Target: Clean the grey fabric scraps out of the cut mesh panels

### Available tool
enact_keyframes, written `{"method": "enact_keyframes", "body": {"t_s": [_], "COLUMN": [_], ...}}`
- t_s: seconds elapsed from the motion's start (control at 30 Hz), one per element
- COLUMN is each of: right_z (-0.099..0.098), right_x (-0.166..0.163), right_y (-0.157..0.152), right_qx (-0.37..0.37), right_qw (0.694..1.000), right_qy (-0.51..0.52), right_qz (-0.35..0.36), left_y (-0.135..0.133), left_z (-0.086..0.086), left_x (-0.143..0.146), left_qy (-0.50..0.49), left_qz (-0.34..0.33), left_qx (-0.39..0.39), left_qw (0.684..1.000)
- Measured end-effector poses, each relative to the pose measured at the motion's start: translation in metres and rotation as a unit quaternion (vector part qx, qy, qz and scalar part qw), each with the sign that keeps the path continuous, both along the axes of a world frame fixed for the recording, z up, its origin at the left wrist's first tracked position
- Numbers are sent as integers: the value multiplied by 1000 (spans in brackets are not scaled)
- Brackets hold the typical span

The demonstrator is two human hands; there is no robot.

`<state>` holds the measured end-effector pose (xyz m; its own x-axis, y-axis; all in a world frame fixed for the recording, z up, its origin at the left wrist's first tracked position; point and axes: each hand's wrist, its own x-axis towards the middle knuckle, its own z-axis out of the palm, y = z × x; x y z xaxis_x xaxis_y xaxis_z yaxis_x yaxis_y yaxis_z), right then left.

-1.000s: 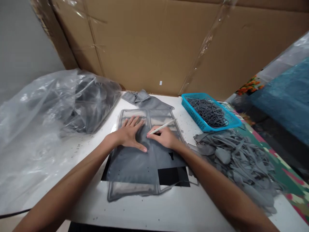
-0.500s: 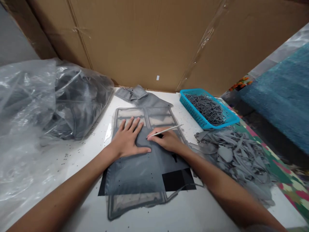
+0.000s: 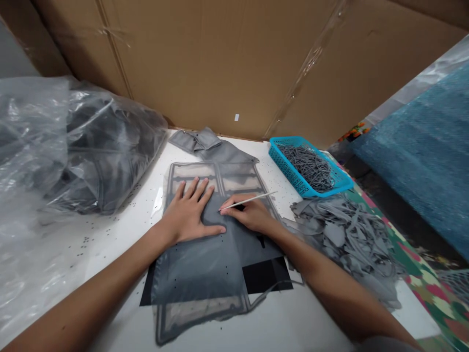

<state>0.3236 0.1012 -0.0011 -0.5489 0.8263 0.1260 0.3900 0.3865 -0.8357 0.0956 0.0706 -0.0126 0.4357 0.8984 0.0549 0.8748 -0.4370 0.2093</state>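
Observation:
My left hand (image 3: 189, 210) lies flat with fingers spread on a clear plastic template (image 3: 194, 170) with dark grey outlines. Beneath the template is dark grey fabric (image 3: 198, 274), partly over a black sheet (image 3: 266, 275). In my right hand (image 3: 249, 213) is a thin white stick-like tool (image 3: 252, 198), held like a pen. Its lower end meets the work just right of my left hand; the tip is too small to make out. Rows of small dark dots run down the middle.
A blue plastic basket (image 3: 311, 168) of grey strips stands at the back right, with a heap of grey fabric scraps (image 3: 348, 239) before it. A clear bag (image 3: 98, 146) of grey pieces fills the left. Folded grey fabric (image 3: 216, 145) lies near the cardboard wall (image 3: 205, 68).
The whole view has shifted slightly, with things sitting a little further left. Both hands keep nearly the same place on the template, and the tool stays in my right hand.

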Motion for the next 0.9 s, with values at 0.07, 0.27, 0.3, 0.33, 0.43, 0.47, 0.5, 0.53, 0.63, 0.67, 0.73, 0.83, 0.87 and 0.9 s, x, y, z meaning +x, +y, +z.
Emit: {"method": "enact_keyframes", "body": {"t_s": [0.07, 0.27, 0.3, 0.33, 0.43, 0.47, 0.5, 0.53, 0.63, 0.67, 0.73, 0.83, 0.87, 0.9], "right_z": [1, -3, -4, -6, -11, -12, -13, -14, -16, -15, -13, -6, -4, -2], "right_x": [0, 2, 3, 4, 3, 1, 0, -2, -2, -1, 3, 7, 7, 7], "right_y": [0, -1, -1, -1, -2, -2, -2, -2, 1, 2, 3, 0, -1, -3], "right_qx": [-3, 35, 61, 95, 197, 218, 230, 234, 232, 224, 188, 101, 80, 68], "right_qw": [1000, 999, 997, 993, 972, 965, 961, 959, 964, 968, 979, 994, 995, 995], "right_qy": [2, 16, 16, 9, -60, -88, -111, -125, -127, -115, -71, 11, 28, 38], "right_qz": [-1, 27, 43, 64, 113, 114, 108, 95, 35, 13, -12, 31, 49, 63], "left_y": [0, 1, 1, 1, 1, 1, 0, 0, 0, 0, 0, 0, 0, 0], "left_z": [-2, -6, -6, -6, -3, -3, -2, -2, -2, -1, -1, -1, -1, -1], "left_x": [0, -1, -1, -1, 0, 0, 0, 0, 0, 0, 0, -1, -1, -1], "left_qy": [-6, -16, -14, -10, 1, 3, 4, 6, 10, 11, 15, 15, 14, 13], "left_qz": [0, 2, 3, 3, 2, 2, 2, 2, 3, 4, 6, 8, 6, 5], "left_qx": [2, 19, 17, 13, 2, 0, 0, 1, 2, 0, -5, -10, -10, -11], "left_qw": [1000, 1000, 1000, 1000, 1000, 1000, 1000, 1000, 1000, 1000, 1000, 1000, 1000, 1000]}}
